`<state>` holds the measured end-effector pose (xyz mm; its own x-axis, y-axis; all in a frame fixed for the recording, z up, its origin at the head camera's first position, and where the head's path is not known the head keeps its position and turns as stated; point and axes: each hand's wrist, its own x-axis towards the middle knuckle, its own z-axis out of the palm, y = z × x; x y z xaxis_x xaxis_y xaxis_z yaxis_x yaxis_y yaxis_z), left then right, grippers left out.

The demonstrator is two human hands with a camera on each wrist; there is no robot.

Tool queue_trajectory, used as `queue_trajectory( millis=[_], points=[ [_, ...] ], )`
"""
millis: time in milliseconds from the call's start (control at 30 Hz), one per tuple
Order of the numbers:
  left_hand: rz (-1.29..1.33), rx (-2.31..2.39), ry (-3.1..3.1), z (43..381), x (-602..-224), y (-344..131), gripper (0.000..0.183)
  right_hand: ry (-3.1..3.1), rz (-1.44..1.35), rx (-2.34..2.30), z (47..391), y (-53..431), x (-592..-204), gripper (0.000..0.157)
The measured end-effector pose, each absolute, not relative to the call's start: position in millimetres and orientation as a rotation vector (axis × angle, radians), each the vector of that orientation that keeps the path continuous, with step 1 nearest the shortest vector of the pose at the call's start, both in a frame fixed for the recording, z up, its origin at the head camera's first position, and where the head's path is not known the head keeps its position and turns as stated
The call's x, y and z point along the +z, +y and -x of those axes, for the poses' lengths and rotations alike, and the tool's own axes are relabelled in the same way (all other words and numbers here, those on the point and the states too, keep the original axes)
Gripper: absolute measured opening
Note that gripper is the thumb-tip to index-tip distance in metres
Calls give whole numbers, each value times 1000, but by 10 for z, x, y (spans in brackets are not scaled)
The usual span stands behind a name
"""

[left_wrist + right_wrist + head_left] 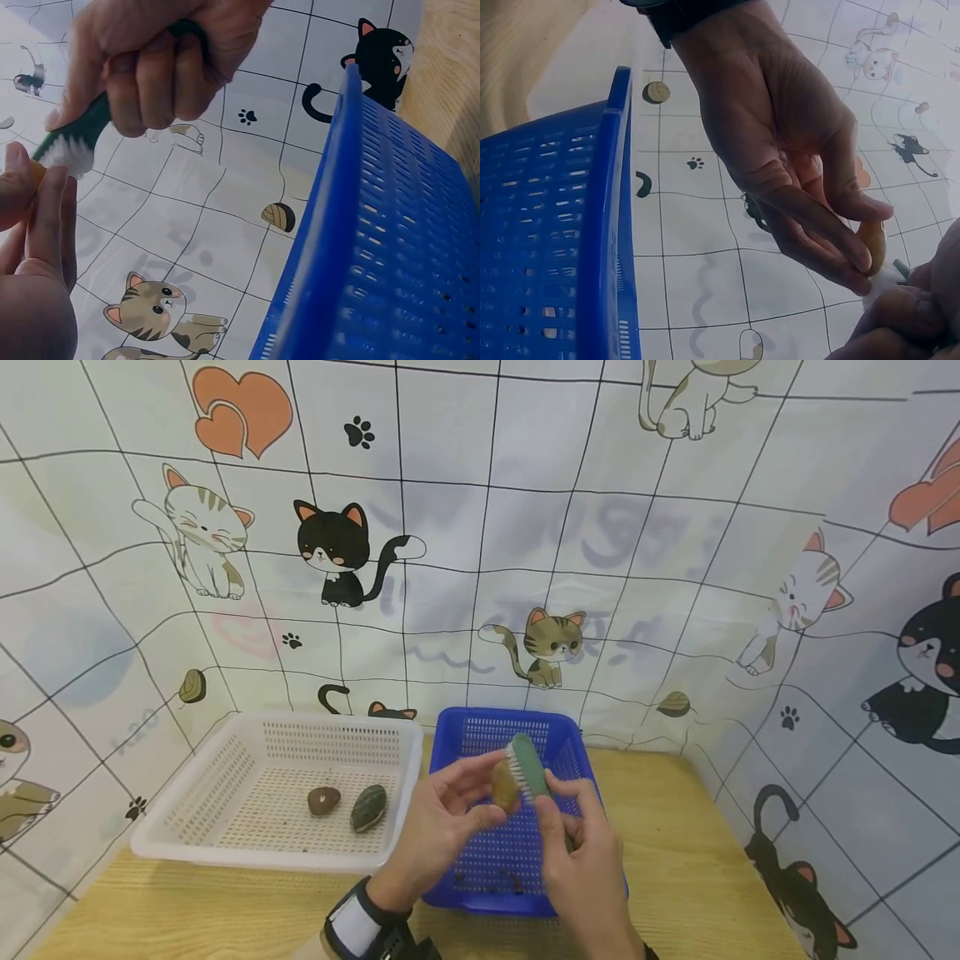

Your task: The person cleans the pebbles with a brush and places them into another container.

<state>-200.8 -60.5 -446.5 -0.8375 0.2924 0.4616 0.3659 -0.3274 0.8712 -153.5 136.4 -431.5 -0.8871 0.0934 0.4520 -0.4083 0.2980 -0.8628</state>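
Above the blue basket (480, 868), my left hand (442, 818) pinches a yellowish-brown stone (506, 787) between thumb and fingers. My right hand (585, 860) grips a green scrub brush (529, 764), whose white bristles (517, 770) touch the stone's side. In the left wrist view the right fingers curl round the brush handle (94, 120), and the bristles press against the stone, which is mostly hidden. The right wrist view shows the stone (871, 244) held at the left hand's fingertips, with the brush largely covered by the right hand (907, 315).
A white basket (247, 852) stands to the left with a reddish-brown stone (324, 801) and a dark green striped stone (368, 808) inside. Dark bits (513, 881) lie on the blue basket's floor. Both baskets sit on a wooden table (675, 860) before a cat-patterned sheet (450, 527).
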Motion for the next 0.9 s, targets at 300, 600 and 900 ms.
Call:
queue_trajectory(
  millis=[300,600,900],
  points=[
    [857,-2548,-1676,2027,-4418,-655,72,-2162,-252,1628,1541,1380,-4328,23],
    [826,-2632,-1655,2046,-4396,-681,67,-2186,-205,1677,1538,1400,-4309,26],
    [757,-2600,-1747,2032,-4358,-705,74,-2084,-372,1602,1551,1427,-4312,23]
  ],
)
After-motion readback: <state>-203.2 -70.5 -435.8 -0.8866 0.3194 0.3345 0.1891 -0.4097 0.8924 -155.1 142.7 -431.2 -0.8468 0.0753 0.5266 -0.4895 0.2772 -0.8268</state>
